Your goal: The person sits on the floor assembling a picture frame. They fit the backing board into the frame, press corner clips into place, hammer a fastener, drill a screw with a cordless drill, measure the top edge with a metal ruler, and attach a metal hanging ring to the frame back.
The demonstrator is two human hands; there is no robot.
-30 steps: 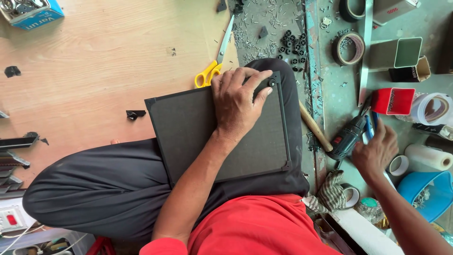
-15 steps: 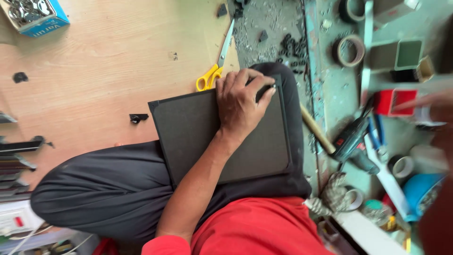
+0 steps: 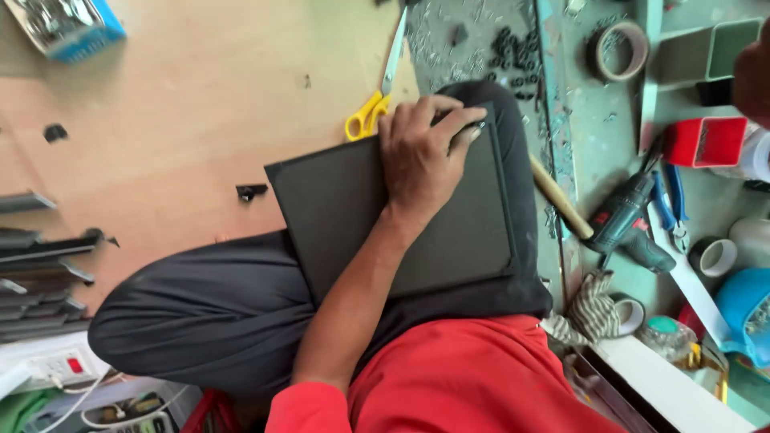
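The dark flat panel (image 3: 353, 216) lies across our lap on the black trousers (image 3: 200, 313); we judge it light, stiff and best gripped by its edges. Our left hand (image 3: 421, 156) rests flat on it, fingers curled over its far edge, forearm stretched straight. Our right hand (image 3: 754, 76) barely shows, its fingers untellable.
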